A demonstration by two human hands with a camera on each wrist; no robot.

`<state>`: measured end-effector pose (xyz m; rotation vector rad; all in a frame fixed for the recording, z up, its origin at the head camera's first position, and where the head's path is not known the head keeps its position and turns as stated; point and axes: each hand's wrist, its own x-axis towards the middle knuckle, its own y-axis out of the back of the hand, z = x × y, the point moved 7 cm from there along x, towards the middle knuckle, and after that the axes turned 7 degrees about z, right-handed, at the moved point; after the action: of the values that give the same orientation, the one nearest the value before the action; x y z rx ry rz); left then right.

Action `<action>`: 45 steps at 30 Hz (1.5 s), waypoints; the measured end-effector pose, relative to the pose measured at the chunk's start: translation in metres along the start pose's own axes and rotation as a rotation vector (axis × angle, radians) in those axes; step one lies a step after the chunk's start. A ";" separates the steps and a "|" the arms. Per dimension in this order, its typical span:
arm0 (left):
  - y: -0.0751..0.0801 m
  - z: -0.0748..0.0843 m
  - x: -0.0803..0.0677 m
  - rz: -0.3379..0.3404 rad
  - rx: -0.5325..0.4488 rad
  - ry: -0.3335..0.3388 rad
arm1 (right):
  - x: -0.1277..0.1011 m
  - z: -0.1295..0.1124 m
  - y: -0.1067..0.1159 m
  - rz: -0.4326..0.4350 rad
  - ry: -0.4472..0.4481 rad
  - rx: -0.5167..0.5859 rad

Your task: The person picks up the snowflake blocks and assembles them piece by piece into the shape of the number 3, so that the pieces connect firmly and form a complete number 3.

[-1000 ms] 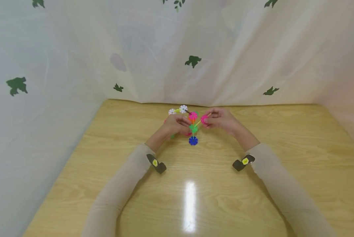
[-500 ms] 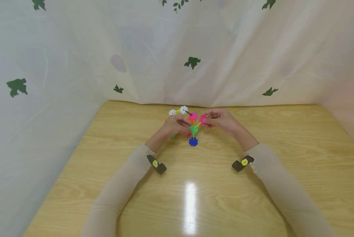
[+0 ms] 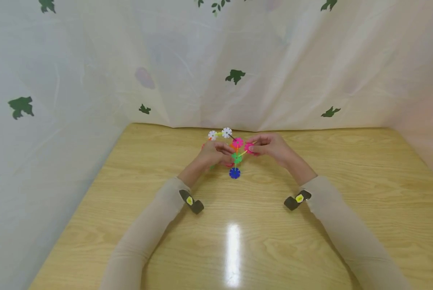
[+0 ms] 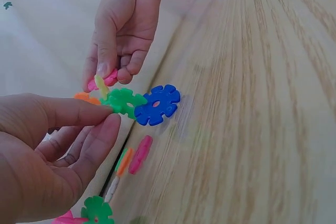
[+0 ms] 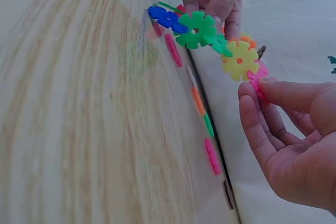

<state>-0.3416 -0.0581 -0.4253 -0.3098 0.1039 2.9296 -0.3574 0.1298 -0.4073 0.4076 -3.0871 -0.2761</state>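
Note:
My left hand (image 3: 213, 154) pinches a green notched plastic snowflake disc (image 5: 195, 30) between thumb and fingers. A blue snowflake disc (image 3: 235, 173) is slotted to that green one and points toward me. Out to the right, a yellow snowflake disc (image 5: 240, 61) links the green part to a pink snowflake disc (image 5: 256, 80). Thumb and fingers of my right hand (image 3: 272, 148) pinch this pink disc. Behind the left hand, more joined discs continue the chain, among them a white snowflake disc (image 3: 226, 132) and another pink disc (image 3: 237, 142). The left fingers hide part of the chain.
A wooden table (image 3: 310, 233) lies under both hands, with its far edge close behind the chain. A pale curtain (image 3: 187, 72) with green leaf-like and bird-like shapes hangs behind it and along the sides. Wrist cameras (image 3: 191, 201) are strapped over both sleeves.
The white discs have shifted slightly right, while the blue disc has swung a little left. The right hand's pink disc sits slightly lower. Both hands keep their grips.

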 end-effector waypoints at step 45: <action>0.001 0.000 -0.001 0.013 0.005 0.019 | 0.000 -0.002 -0.001 -0.010 -0.030 -0.044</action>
<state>-0.3413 -0.0591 -0.4250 -0.3377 0.1158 2.9395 -0.3567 0.1286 -0.4051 0.4214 -3.1028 -0.3523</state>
